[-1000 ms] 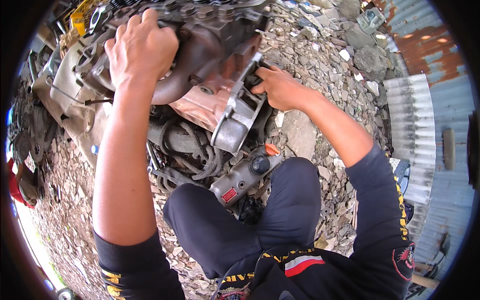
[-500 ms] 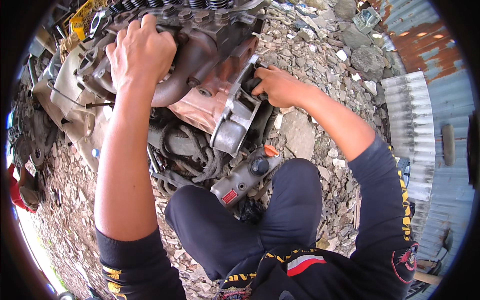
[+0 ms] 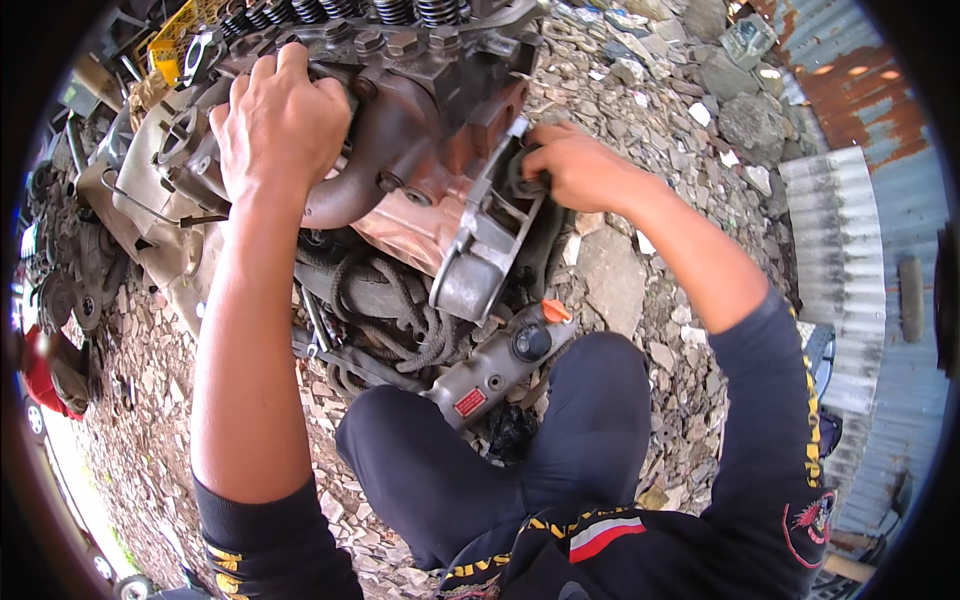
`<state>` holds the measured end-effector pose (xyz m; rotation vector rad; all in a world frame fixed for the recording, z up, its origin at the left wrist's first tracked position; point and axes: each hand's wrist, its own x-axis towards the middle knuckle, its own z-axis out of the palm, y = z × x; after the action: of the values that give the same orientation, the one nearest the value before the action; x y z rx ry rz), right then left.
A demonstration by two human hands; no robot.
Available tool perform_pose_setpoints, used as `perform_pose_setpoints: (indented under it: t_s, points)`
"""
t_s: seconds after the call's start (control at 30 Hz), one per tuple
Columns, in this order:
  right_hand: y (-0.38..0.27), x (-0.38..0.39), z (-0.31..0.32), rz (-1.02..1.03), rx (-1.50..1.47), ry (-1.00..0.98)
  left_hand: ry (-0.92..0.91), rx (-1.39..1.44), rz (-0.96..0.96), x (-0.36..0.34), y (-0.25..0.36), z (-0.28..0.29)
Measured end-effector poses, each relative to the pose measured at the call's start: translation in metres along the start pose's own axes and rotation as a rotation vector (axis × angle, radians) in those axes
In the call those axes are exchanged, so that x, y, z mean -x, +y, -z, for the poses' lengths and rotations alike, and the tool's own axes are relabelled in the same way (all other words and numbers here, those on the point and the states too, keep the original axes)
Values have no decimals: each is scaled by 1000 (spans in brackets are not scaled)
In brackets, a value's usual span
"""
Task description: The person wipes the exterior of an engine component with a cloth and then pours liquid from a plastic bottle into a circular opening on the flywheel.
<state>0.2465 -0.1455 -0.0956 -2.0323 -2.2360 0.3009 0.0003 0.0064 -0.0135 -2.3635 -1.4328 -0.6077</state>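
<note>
My left hand [image 3: 280, 125] has its fingers curled over the engine's upper side, beside the curved dark exhaust manifold [image 3: 395, 130]; what lies under the fingertips is hidden. Bolt heads and black valve springs [image 3: 435, 12] run along the top of the engine [image 3: 500, 45]. My right hand [image 3: 565, 170] is closed at the upper end of a cast aluminium housing [image 3: 465, 275] on the engine's right, its fingertips in among a dark part I cannot make out. Pinkish metal [image 3: 405, 240] shows between manifold and housing.
Below the engine lie black ropes or hoses [image 3: 390, 330] and a grey valve cover [image 3: 490, 370] by my knees. Stone rubble [image 3: 610, 270] covers the ground. Corrugated sheets [image 3: 830, 280] stand at right; loose metal parts [image 3: 70, 295] and a yellow crate [image 3: 180, 40] at left.
My right hand has shifted slightly, its fingers now further over the housing's upper end. My left hand stays on the engine. The whole view has moved a little.
</note>
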Motion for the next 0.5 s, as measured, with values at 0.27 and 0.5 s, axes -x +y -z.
perform_pose_setpoints:
  t_s: [0.27, 0.5]
  points:
    - [27, 16, -7, 98, -131, 228, 77, -55, -46, -1, -6, -11]
    - [14, 7, -5, 248, 186, 20, 74, -56, -84, -1, -9, -12]
